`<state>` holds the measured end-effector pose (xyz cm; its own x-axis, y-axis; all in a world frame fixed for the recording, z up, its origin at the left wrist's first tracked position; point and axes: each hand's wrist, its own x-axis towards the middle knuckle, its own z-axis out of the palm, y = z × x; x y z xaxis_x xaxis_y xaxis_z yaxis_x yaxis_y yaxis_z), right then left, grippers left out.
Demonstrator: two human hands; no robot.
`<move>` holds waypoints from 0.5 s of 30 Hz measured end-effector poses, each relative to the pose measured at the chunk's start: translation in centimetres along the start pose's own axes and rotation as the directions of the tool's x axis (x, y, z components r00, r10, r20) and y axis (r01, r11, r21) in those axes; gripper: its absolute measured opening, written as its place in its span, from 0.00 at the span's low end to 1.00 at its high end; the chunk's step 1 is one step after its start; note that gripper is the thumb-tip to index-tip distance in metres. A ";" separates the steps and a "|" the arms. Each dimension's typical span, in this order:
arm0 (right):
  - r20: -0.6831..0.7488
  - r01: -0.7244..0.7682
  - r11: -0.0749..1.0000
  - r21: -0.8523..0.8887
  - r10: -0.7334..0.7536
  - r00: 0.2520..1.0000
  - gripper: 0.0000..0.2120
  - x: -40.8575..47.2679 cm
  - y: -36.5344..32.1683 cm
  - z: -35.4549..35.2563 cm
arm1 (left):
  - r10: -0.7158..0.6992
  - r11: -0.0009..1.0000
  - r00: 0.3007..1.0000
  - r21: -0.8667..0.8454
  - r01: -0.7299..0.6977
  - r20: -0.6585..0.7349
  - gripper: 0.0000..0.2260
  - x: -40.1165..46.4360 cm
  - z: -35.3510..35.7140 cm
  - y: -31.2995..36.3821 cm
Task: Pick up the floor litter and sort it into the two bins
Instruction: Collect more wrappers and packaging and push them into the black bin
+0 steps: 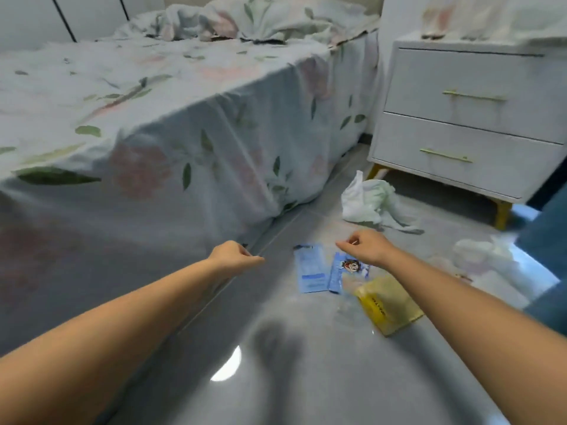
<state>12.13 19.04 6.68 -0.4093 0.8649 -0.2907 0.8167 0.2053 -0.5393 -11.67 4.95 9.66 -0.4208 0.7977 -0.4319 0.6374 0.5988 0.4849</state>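
Note:
Litter lies on the grey floor ahead of me: a light blue wrapper (310, 269), a second blue wrapper with a cartoon face (339, 273) beside it, and a yellow packet (388, 305) nearer on the right. A crumpled white plastic bag (369, 200) sits further off, and another white crumpled piece (487, 256) lies to the right. My right hand (365, 245) hovers just above the cartoon wrapper, fingers curled loosely, holding nothing. My left hand (236, 254) hangs left of the wrappers with curled fingers, also holding nothing. No bins are in view.
A bed with a floral sheet (171, 127) fills the left, its cover hanging to the floor. A white two-drawer nightstand (472, 124) on yellow legs stands at the back right. A blue object (549, 259) borders the right edge.

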 end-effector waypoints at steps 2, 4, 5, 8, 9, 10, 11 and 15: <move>-0.027 -0.056 0.998 0.043 0.057 0.998 0.18 0.8 3.2 0.3 | 0.017 1.000 0.999 0.020 -0.018 0.034 0.16 2.5 3.1 1.7; -0.040 -0.090 0.992 0.090 0.094 0.995 0.12 1.3 6.0 1.7 | 0.019 0.999 0.998 0.043 -0.021 0.063 0.14 4.6 6.7 2.8; -0.040 -0.105 0.990 0.093 0.110 0.993 0.11 1.6 7.2 2.5 | 0.013 0.999 0.997 0.049 -0.016 0.073 0.13 5.6 8.5 3.1; -0.036 -0.120 0.990 0.078 0.123 0.992 0.19 3.0 10.2 4.5 | 0.004 1.000 0.997 0.024 -0.006 0.071 0.12 8.1 13.1 3.4; -0.043 -0.129 0.989 0.075 0.133 0.990 0.22 3.7 10.8 4.8 | -0.002 1.000 0.998 0.003 0.002 0.061 0.11 8.8 14.2 3.5; -0.051 -0.142 0.987 0.070 0.145 0.988 0.24 4.5 11.3 4.9 | -0.015 1.000 0.999 -0.020 0.015 0.046 0.11 9.6 15.1 3.5; -0.058 -0.158 0.985 0.067 0.162 0.985 0.25 5.3 11.7 5.1 | -0.029 0.999 0.999 -0.036 0.030 0.027 0.09 10.3 15.8 3.5; -0.080 -0.250 0.966 0.071 0.256 0.963 0.34 8.2 12.9 5.7 | -0.115 0.988 0.984 -0.118 0.099 -0.133 0.25 13.2 17.1 3.3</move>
<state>16.96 26.12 -7.18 -0.1530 0.9222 -0.3550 0.8623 -0.0509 -0.5038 -4.13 16.26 -7.45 -0.5733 0.7262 -0.3794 0.5118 0.6790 0.5263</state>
